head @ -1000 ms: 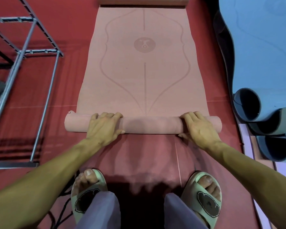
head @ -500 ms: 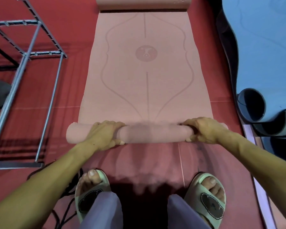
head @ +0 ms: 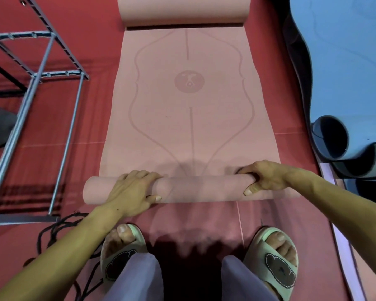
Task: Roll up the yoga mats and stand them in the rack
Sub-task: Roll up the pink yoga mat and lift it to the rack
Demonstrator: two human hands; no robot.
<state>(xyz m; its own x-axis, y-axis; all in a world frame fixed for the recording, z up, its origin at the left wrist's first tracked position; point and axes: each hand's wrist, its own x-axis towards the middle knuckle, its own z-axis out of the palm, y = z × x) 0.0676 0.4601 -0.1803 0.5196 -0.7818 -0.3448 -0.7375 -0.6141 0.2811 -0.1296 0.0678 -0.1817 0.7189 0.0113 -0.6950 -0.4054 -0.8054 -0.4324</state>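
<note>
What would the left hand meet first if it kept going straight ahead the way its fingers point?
Past the roll, the left hand would cross only the flat pink mat; the curled far end looks like the first obstacle.

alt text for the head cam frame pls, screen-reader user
Seen from above, a person's left hand and right hand grip the rolled near end of a pink yoga mat spread on a red floor. A grey metal rack stands to the left; blue rolled mats lie to the right.
</note>
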